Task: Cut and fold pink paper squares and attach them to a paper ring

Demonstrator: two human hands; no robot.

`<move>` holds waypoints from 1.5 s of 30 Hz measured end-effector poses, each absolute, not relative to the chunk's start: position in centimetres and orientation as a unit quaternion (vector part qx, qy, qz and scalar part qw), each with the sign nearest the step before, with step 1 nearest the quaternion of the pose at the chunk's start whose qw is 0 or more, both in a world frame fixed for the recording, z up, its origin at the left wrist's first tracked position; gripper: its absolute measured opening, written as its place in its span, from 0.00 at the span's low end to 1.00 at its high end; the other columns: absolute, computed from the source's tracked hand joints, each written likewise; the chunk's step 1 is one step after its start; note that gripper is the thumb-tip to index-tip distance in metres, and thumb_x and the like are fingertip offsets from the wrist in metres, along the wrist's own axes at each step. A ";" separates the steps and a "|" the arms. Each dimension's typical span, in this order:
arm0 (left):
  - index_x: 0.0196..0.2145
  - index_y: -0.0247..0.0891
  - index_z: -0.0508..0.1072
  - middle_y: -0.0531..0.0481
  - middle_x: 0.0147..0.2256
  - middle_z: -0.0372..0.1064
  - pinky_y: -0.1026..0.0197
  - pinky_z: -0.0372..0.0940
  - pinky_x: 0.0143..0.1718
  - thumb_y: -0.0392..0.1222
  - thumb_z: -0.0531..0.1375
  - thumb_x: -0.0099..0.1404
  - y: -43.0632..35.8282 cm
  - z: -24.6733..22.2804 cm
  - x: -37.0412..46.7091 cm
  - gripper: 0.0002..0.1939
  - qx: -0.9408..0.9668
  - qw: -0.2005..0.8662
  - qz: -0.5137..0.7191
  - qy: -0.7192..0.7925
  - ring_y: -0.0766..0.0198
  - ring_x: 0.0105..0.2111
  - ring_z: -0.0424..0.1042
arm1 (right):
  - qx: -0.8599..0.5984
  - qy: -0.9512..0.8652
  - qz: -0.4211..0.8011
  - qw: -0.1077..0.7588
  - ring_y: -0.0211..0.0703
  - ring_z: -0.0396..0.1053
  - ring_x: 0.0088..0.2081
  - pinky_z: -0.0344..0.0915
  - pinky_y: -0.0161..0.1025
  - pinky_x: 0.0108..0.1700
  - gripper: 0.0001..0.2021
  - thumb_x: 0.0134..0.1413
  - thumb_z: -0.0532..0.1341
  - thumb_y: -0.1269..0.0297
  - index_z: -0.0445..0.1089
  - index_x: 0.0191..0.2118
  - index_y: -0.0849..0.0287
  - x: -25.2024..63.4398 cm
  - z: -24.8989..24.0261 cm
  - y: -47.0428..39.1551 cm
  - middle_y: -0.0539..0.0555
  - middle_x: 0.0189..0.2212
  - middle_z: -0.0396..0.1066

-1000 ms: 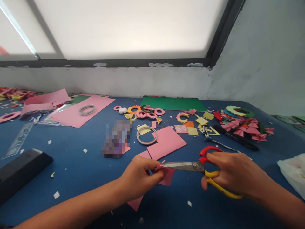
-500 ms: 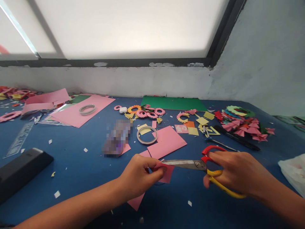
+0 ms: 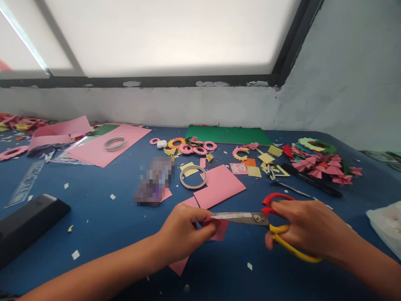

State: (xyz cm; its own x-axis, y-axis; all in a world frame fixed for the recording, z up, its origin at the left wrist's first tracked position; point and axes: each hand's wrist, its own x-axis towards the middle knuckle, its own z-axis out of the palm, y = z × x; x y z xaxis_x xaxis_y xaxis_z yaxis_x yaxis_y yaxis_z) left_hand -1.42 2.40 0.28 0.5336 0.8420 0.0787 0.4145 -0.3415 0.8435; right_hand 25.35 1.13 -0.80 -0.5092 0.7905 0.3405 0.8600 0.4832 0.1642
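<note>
The left hand point(image 3: 183, 230) is low in the middle of the frame, with its thumb and fingers pinched tight on a small pink paper point(image 3: 220, 231). The right hand point(image 3: 308, 223), low and to the right, is curled around the red and yellow handles of the scissors point(image 3: 257, 218). The blades look almost closed, and their tip is right by the left thumb and finger. To cut well here, I think it is best to hold the paper firm, go slowly with small snips, turn the paper more than the scissors, and tuck the left fingertips back from the points. Now I count: two hands, one pair of scissors, one black pen point(image 3: 316, 180) at the right, one orange square point(image 3: 248, 163), one white case point(image 3: 162, 144), one clear ruler point(image 3: 26, 184) at the left, and one green sheet point(image 3: 228, 135) along the back of the tabletop point(image 3: 119, 234). One tape roll point(image 3: 206, 177) is in the middle, and on the big pink sheet point(image 3: 97, 155) at the left sits one more, or maybe two stacked. The paper heap point(image 3: 319, 161) at the right is too jumbled to count.
</note>
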 end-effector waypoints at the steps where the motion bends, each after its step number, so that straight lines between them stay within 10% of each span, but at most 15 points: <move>1: 0.19 0.32 0.71 0.59 0.16 0.52 0.71 0.51 0.20 0.31 0.55 0.56 2.4 0.2 -1.4 0.10 0.775 0.406 0.264 0.405 0.74 0.18 0.52 | -0.485 -0.853 -0.158 0.112 0.44 0.66 0.14 0.49 0.38 0.18 0.28 0.44 0.51 0.32 0.65 0.21 0.56 25.3 -0.8 1.1 0.51 0.13 0.66; 45: 0.22 0.33 0.74 0.57 0.16 0.58 0.71 0.53 0.22 0.33 0.54 0.59 2.5 0.0 -1.4 0.11 0.802 0.362 0.260 0.397 0.73 0.18 0.56 | -0.496 -0.861 -0.086 0.072 0.46 0.67 0.16 0.46 0.38 0.19 0.25 0.40 0.57 0.34 0.66 0.21 0.55 25.6 -0.4 1.0 0.50 0.13 0.66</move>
State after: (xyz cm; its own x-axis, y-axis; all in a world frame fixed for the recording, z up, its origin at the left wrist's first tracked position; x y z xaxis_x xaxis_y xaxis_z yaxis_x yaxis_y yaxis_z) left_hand -1.42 2.50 0.04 0.5493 0.8254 0.1302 0.4487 -0.4228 0.7874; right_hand 25.60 1.03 -0.42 -0.4974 0.8419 0.2091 0.8667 0.4929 0.0772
